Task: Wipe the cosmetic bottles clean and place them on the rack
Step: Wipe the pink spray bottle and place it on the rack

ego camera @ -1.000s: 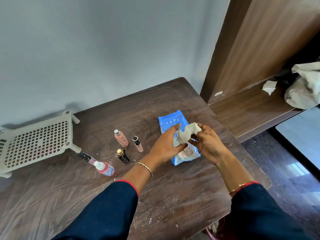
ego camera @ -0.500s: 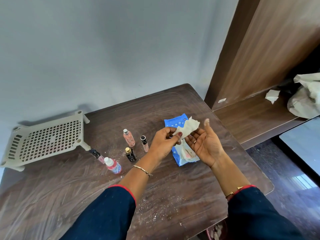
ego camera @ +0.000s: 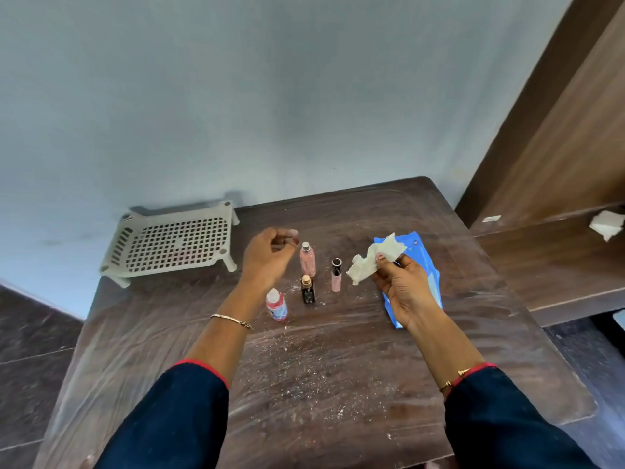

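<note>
Several small cosmetic bottles stand on the dusty brown table point(ego camera: 338, 384): a pink bottle with a silver cap point(ego camera: 307, 260), a slim pink tube with a black cap point(ego camera: 336, 275), a black bottle with a gold cap point(ego camera: 308, 290) and a white-capped pink and blue bottle point(ego camera: 276, 305). My left hand point(ego camera: 269, 257) hovers just left of the pink bottle, fingers loosely curled, holding nothing. My right hand point(ego camera: 402, 286) pinches a crumpled white wipe point(ego camera: 375, 258) to the right of the bottles. The white perforated rack point(ego camera: 172, 243) stands at the back left.
A blue wipes pack point(ego camera: 422, 262) lies under my right hand. White powder specks cover the table's near half. A wooden shelf point(ego camera: 548, 265) at the right carries a crumpled white tissue point(ego camera: 607, 225). A grey wall runs behind the table.
My left hand let go of the wipe and moved left to the pink bottle. My right hand now holds the wipe alone. The view tilted up and the rack came further into sight.
</note>
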A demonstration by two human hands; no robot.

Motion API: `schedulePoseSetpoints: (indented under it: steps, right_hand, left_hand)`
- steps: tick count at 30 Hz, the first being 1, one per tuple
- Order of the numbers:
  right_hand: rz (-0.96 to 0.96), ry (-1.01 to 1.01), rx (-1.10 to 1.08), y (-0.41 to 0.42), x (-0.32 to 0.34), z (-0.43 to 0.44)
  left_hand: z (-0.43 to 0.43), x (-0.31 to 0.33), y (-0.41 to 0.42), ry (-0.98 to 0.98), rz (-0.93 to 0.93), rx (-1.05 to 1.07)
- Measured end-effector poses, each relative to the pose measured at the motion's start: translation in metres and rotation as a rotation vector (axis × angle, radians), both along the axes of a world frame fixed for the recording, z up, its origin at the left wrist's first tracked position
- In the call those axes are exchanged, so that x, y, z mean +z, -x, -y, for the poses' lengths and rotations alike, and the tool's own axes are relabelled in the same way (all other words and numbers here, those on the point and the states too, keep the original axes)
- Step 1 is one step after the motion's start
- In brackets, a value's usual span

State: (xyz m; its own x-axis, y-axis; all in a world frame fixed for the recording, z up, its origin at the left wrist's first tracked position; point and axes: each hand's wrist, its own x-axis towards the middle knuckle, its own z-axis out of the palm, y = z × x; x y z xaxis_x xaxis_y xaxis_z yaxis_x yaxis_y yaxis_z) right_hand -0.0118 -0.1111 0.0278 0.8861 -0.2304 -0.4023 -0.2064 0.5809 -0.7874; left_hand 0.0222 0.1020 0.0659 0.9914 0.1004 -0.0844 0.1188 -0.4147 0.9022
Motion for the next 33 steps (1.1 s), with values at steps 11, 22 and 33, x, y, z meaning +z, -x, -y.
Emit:
schedulePoseSetpoints:
  steps: [11,22,33]
  right_hand:
    - [0.048,0.387,0.164,0.01,-0.021,-0.072]
    - [0.388,1.122,0.375,0.007,-0.022,-0.126]
    - [0.601,1.371,0.41,0.017,-0.052,-0.136]
  left_hand:
    - [-0.058,-0.023,0.033,-0.28,0.0,0.058]
    - [-0.066,-0.038,0.047,-0.48,0.039,-0.037]
    - [-0.072,-0.04,0.043,-0.512,0.036,-0.113]
